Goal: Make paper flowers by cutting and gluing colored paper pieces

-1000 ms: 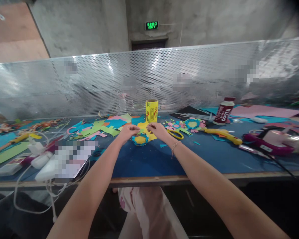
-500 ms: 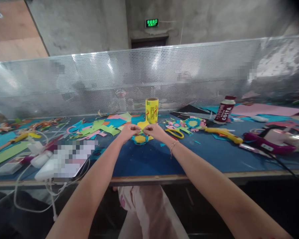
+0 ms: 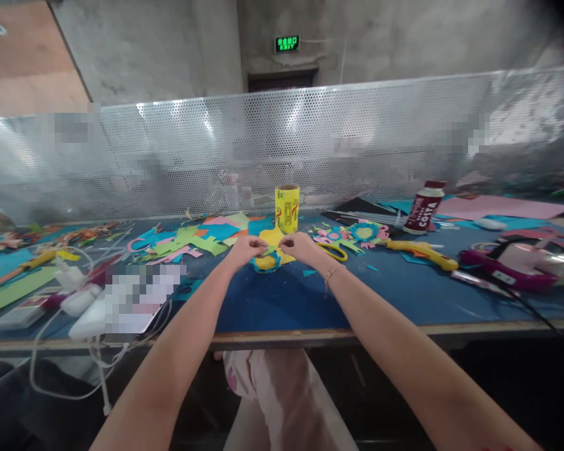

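My left hand (image 3: 247, 250) is pinched just above a blue and yellow paper flower (image 3: 266, 264) on the table. At its fingertips shows a small greenish scrap, too small to name surely. My right hand (image 3: 297, 246) is pinched too, a short way to the right, over a yellow paper sheet (image 3: 274, 236). What its fingers hold, if anything, is hidden. The flower has a yellow middle and a blue fringed rim, partly covered by my fingers. Yellow-handled scissors (image 3: 334, 252) lie beside my right wrist.
Behind my hands stands a yellow tape roll (image 3: 287, 208). Paper scraps (image 3: 207, 239) spread left, finished paper flowers (image 3: 363, 232) right. Farther right are a yellow glue gun (image 3: 423, 254) and a bottle (image 3: 423, 208). A phone (image 3: 157, 300) and white cables lie at the left front.
My hands have moved slightly apart, with my right hand shifting a little right. More of the yellow paper shows between them. The flower stays in about the same place.
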The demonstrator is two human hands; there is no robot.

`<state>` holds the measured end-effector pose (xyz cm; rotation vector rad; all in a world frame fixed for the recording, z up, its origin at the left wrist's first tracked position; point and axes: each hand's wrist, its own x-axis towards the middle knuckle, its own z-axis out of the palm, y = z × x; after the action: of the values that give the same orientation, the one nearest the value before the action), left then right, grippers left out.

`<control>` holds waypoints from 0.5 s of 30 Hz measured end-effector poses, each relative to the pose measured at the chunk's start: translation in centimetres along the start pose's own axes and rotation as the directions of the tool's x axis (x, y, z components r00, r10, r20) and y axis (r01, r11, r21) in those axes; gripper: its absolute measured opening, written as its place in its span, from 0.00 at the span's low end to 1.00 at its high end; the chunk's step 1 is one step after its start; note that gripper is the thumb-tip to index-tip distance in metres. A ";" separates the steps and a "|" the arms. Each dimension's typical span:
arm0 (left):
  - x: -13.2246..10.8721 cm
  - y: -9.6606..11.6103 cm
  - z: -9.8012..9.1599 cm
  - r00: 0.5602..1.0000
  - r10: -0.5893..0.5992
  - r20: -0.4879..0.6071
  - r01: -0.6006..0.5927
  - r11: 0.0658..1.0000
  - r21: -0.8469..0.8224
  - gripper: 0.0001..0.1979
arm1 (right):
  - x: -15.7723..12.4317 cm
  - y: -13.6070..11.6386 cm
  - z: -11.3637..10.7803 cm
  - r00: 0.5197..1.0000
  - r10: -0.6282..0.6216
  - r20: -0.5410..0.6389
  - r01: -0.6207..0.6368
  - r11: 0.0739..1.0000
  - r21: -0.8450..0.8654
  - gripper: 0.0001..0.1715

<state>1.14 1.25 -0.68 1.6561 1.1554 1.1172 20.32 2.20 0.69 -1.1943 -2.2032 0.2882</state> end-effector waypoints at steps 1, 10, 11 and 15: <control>0.0 -0.1 -0.1 1.000 0.001 -0.007 -0.001 1.000 -0.007 0.06 | 0.0 0.4 -0.4 0.999 0.025 -0.022 -0.026 0.999 -0.033 0.10; -0.4 1.0 -0.3 0.998 0.041 -0.044 -0.029 0.970 0.240 0.11 | 0.0 2.6 -1.8 0.970 0.222 -0.102 -0.243 0.924 -0.295 0.17; -0.4 1.0 -0.4 0.997 0.069 -0.046 -0.054 0.959 0.277 0.11 | 0.0 2.5 -1.8 0.970 0.221 -0.104 -0.242 0.920 -0.308 0.18; -0.3 0.8 -0.9 0.981 0.190 -0.044 -0.152 0.885 0.440 0.12 | 0.0 2.8 -1.9 0.968 0.225 -0.108 -0.248 0.913 -0.324 0.20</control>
<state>0.40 0.88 0.26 2.1049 1.4139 1.1004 23.38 3.60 0.92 -1.6362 -2.1018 -0.0373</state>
